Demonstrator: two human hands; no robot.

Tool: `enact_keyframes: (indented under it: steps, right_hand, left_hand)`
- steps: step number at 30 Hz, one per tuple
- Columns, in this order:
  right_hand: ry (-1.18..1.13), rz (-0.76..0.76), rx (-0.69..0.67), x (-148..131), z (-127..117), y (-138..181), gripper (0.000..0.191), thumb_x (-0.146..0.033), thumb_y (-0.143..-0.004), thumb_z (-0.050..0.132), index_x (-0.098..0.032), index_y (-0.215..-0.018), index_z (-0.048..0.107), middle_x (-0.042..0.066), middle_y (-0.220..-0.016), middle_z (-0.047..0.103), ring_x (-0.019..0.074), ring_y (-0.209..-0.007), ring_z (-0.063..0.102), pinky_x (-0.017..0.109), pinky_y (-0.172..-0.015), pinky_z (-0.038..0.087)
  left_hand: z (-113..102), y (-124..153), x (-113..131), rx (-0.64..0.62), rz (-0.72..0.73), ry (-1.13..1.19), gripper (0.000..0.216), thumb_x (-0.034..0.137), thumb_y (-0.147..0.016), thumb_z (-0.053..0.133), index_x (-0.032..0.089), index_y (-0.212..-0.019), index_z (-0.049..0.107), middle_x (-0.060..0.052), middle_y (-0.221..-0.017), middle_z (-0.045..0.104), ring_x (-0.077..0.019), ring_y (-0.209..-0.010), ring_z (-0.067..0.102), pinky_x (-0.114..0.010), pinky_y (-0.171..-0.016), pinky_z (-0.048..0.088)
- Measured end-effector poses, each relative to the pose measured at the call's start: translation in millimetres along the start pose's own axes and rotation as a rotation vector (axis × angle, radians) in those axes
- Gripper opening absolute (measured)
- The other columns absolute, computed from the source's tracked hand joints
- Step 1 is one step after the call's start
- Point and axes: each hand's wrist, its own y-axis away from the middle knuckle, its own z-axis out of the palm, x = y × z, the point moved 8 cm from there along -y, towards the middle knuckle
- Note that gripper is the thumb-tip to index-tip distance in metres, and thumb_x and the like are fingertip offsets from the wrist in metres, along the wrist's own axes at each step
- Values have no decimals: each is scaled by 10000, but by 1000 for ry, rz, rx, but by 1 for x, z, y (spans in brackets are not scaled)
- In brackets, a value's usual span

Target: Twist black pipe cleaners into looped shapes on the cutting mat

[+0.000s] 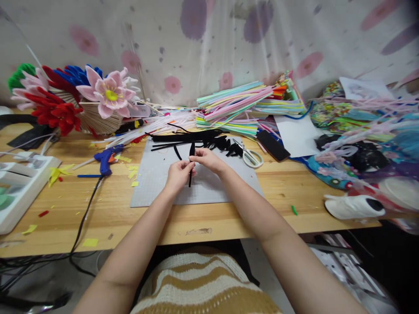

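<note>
Both of my hands meet over the grey cutting mat. My left hand pinches a black pipe cleaner, whose lower end sticks out below the fingers. My right hand closes on the same piece from the right, near its middle. The upper part of the piece looks wider, like a folded loop. Several straight black pipe cleaners lie on the mat just beyond my hands. Bent black fuzzy pieces are heaped to their right. Scissors with pale handles rest at the mat's right side.
A blue glue gun with its cord lies to the left, near a white power strip. Fuzzy flowers stand at the back left. Pastel pipe cleaner bundles fill the back. A black phone-like slab and a white roll-shaped object are right.
</note>
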Motion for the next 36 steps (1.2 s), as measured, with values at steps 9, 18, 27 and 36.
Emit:
enact_keyframes:
  steps: [9, 18, 27, 36]
  right_hand:
    - [-24, -32, -150, -8, 15, 5, 380, -435, -619, 645, -175, -528, 383, -81, -502, 296, 51, -509, 256, 230, -503, 192]
    - [-121, 73, 44, 11, -2, -10, 422, -559, -675, 576, -163, -572, 477, -42, -488, 445, 55, -443, 365, 220, -460, 277]
    - [-146, 34, 135, -3, -8, -16, 372, -489, -584, 671, -162, -567, 494, -60, -496, 434, 47, -452, 354, 209, -453, 281]
    - [-291, 134, -75, -2, 0, -11, 285, -356, -530, 712, -137, -506, 531, -45, -443, 447, 54, -445, 396, 220, -460, 287]
  left_hand:
    - [-2, 2, 4, -514, -271, 1, 239, 309, -556, 768, 117, -605, 635, -34, -549, 593, -138, -529, 585, -279, -575, 466]
    - [-14, -8, 3, -147, -120, -36, 302, 379, -544, 774, 133, -632, 622, -42, -577, 629, -136, -561, 590, -273, -595, 470]
    - [-9, -18, 11, -6, 5, 47, 354, 439, -558, 752, 128, -691, 647, -47, -649, 657, -135, -607, 596, -278, -637, 481]
    - [3, -6, 15, -441, -174, 108, 325, 366, -504, 806, 126, -572, 598, -34, -578, 627, -114, -541, 587, -266, -608, 488]
